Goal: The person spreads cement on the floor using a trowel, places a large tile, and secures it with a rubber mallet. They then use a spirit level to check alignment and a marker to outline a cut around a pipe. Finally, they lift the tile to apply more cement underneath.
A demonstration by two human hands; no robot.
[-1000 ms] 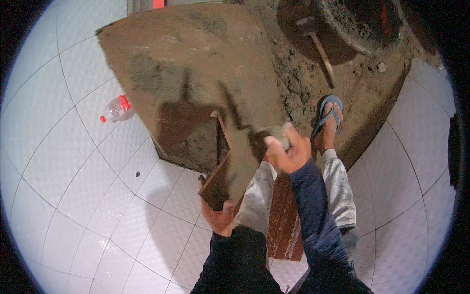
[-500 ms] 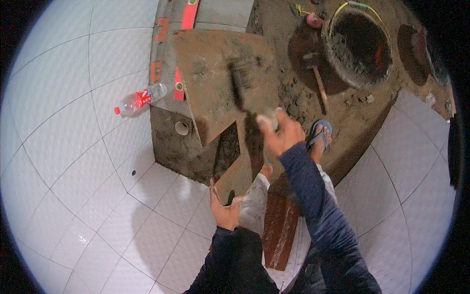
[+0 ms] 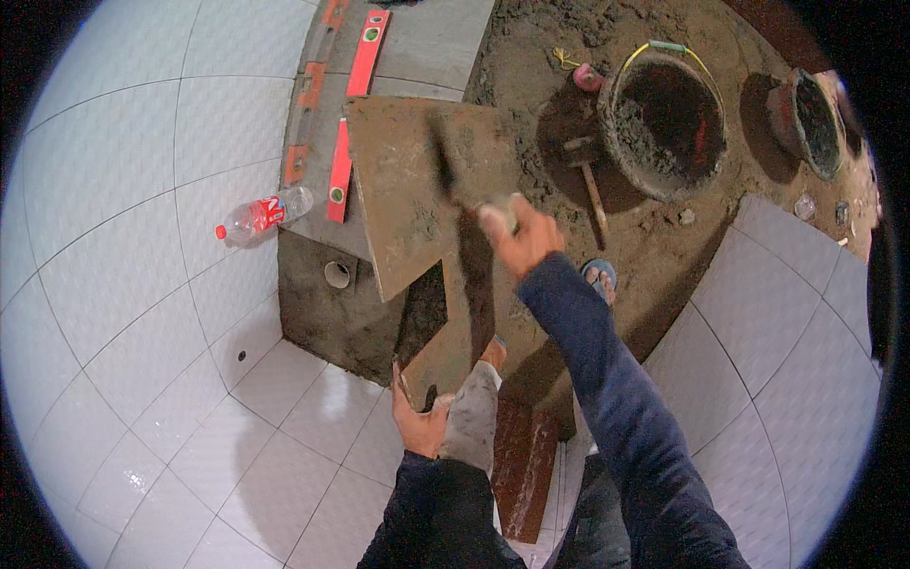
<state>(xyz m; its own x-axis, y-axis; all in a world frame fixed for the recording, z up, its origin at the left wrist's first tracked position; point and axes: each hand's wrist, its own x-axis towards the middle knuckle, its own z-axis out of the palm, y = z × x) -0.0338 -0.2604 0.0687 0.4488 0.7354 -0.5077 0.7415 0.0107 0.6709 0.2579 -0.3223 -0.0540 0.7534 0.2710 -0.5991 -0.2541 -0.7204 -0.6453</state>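
Tile (image 3: 417, 194) tilted at frame centre, mortar side up; left hand (image 3: 420, 422) fingers curled round its lower corner.
Right hand (image 3: 519, 232) fisted on trowel (image 3: 445, 166); hard scraping could slip the tile.

plastic bottle (image 3: 254, 216) – red levels (image 3: 366, 54) – mortar bucket (image 3: 664, 119) – hammer (image 3: 590, 180)

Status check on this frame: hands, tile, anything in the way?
Left hand grips tile at its lower edge. Right hand holds trowel on the tile's mortared back. Nothing blocking; bucket off right.
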